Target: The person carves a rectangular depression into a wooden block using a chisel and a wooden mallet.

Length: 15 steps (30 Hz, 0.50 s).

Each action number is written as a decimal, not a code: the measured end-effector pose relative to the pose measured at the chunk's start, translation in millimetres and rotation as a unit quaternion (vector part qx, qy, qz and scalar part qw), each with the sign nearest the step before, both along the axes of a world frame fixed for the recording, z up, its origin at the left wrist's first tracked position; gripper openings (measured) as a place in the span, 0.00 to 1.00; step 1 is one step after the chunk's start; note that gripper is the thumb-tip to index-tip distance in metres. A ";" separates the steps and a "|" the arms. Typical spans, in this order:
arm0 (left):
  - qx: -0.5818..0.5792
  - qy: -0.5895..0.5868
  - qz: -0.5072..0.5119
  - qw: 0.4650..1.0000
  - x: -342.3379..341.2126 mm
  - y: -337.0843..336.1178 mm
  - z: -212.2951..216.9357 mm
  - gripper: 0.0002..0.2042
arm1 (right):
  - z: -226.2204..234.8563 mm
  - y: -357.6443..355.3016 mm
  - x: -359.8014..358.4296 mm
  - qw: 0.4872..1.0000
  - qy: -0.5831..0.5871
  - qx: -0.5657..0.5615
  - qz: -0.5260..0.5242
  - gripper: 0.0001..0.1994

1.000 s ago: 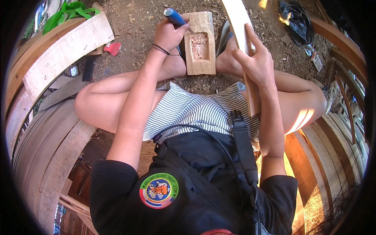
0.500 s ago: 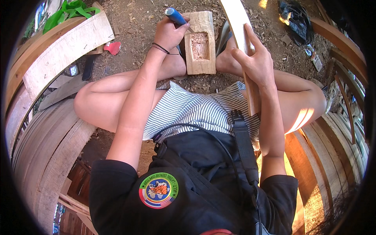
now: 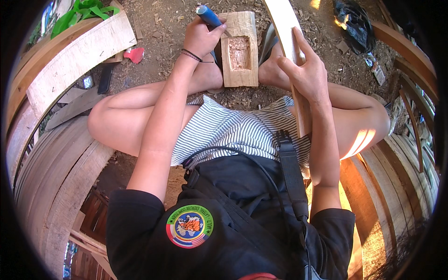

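Observation:
A pale wooden block (image 3: 241,50) with a rectangular hollow carved into its top stands on the ground between my bare feet. My left hand (image 3: 201,35) is closed around a tool with a blue handle (image 3: 209,16), held at the block's left edge; the tool's tip is hidden. My right hand (image 3: 305,73) grips a long pale wooden stick (image 3: 290,44) that runs from the top of the view down to my right thigh. I sit with knees spread, in striped shorts and a black shirt.
Wood chips cover the dirt around the block. Curved planks (image 3: 77,56) arc along my left, with green strips (image 3: 77,11) and a red scrap (image 3: 135,54) beyond them. A black bag (image 3: 352,21) lies at top right. Wooden slats (image 3: 401,158) line my right side.

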<state>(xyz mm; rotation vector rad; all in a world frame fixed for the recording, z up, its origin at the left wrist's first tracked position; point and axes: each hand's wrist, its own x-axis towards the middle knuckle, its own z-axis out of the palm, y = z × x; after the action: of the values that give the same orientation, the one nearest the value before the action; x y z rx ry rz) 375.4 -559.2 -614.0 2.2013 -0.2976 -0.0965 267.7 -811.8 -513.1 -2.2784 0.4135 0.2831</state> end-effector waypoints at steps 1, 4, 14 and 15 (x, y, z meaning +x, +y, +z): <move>0.001 -0.001 0.000 1.000 -0.3 -0.2 0.1 0.10 | -0.6 -0.1 -0.2 1.000 -0.002 -0.002 0.000 0.43; -0.009 0.007 0.005 1.000 -0.2 -0.9 -0.3 0.10 | -2.1 -0.4 -0.3 1.000 -0.009 -0.008 0.003 0.43; -0.012 0.041 0.007 0.999 -2.5 -2.0 2.0 0.10 | -1.6 -0.1 -0.9 1.000 -0.007 -0.011 0.001 0.43; -0.014 0.039 0.009 0.999 -2.3 -2.1 2.4 0.10 | -1.4 -0.3 -1.0 1.000 -0.013 -0.011 0.002 0.43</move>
<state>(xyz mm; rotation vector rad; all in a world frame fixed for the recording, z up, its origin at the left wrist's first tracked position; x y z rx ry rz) 373.1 -561.3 -611.6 2.1655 -0.2347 -0.1676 266.7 -812.0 -514.5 -2.3021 0.4001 0.2531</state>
